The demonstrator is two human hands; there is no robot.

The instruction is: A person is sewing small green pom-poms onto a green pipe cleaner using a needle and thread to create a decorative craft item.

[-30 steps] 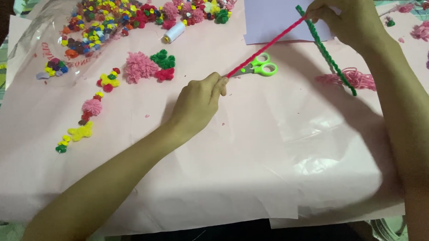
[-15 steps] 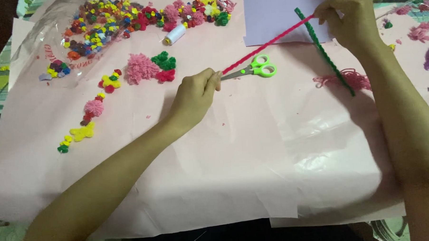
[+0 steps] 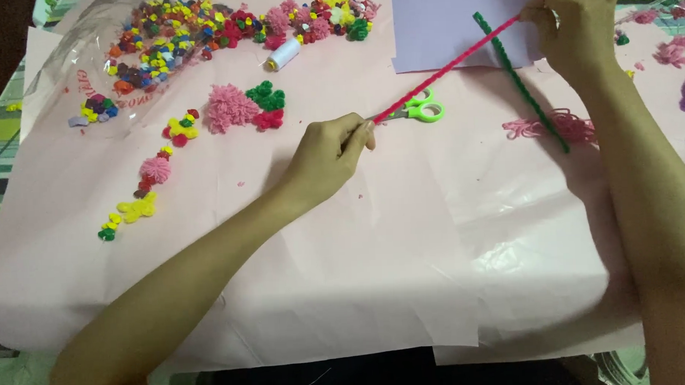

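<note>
Pipe cleaner | red, fuzzy, straight | pinched between both hands' fingers

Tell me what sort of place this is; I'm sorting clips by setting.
Probably a home craft table. Pink paper covers it, with small colourful craft pieces, green-handled scissors and a white thread spool. The left hand and right hand stretch a red pipe cleaner.

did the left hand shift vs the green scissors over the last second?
No. The left hand pinches the red pipe cleaner end just left of the green scissors, as before.
</note>
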